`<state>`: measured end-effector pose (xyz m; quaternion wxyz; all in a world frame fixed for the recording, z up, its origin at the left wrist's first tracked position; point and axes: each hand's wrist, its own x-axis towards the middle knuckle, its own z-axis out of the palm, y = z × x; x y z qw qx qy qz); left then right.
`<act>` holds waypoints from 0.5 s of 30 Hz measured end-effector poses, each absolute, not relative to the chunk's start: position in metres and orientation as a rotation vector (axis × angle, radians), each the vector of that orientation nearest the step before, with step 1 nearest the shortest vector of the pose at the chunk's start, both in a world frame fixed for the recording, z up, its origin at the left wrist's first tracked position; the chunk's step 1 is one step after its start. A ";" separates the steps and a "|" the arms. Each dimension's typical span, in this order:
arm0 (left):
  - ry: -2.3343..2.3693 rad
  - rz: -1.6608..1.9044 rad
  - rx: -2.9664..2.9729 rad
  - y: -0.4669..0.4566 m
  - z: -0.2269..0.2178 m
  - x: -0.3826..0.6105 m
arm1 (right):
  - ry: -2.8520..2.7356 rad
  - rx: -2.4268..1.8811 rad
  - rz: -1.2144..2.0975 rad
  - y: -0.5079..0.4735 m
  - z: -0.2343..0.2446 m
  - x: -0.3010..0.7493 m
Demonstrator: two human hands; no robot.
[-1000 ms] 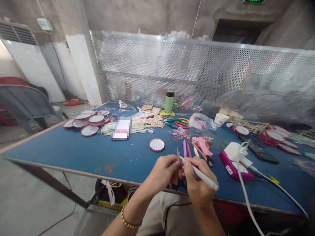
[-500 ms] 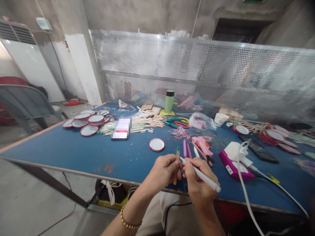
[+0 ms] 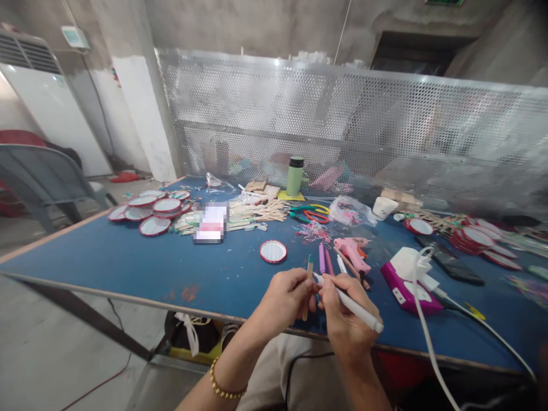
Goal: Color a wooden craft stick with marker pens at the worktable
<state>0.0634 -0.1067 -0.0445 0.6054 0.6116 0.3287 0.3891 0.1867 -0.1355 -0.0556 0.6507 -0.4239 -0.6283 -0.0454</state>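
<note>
Near the table's front edge, my left hand [image 3: 287,297] pinches a flat wooden craft stick [image 3: 310,268] that stands upright and has a green tip. My right hand [image 3: 349,311] grips a white marker pen [image 3: 359,313], its tip pointing at the stick and close beside it; whether they touch I cannot tell. Just beyond my hands lies a round white lid with a red rim [image 3: 273,251]. Purple pens [image 3: 322,258], a second white pen [image 3: 341,264] and a pink glue gun [image 3: 353,254] lie past my right hand.
Red-rimmed lids [image 3: 154,226] and wooden sticks [image 3: 257,212] are piled at the back left. A green bottle [image 3: 295,177], pliers [image 3: 310,213] and a paper cup [image 3: 384,208] stand or lie behind. A purple power strip [image 3: 405,291] with white cables is at right, near a black phone [image 3: 454,265].
Almost nothing differs. Both hands keep the craft stick and the marker in nearly the same place, and the camera view has shifted very slightly.
</note>
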 end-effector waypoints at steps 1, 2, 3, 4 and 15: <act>0.759 0.899 1.414 -0.107 -0.044 0.063 | -1.430 -0.966 -0.103 -0.136 -0.055 0.187; 0.757 0.898 1.416 -0.107 -0.044 0.063 | -1.433 -0.970 -0.101 -0.136 -0.055 0.186; 0.755 0.898 1.419 -0.107 -0.043 0.063 | -1.433 -0.973 -0.099 -0.135 -0.054 0.186; 0.753 0.900 1.420 -0.107 -0.042 0.063 | -1.435 -0.973 -0.099 -0.135 -0.054 0.186; 0.779 0.904 1.446 -0.108 -0.043 0.063 | -1.467 -0.977 -0.150 -0.135 -0.054 0.186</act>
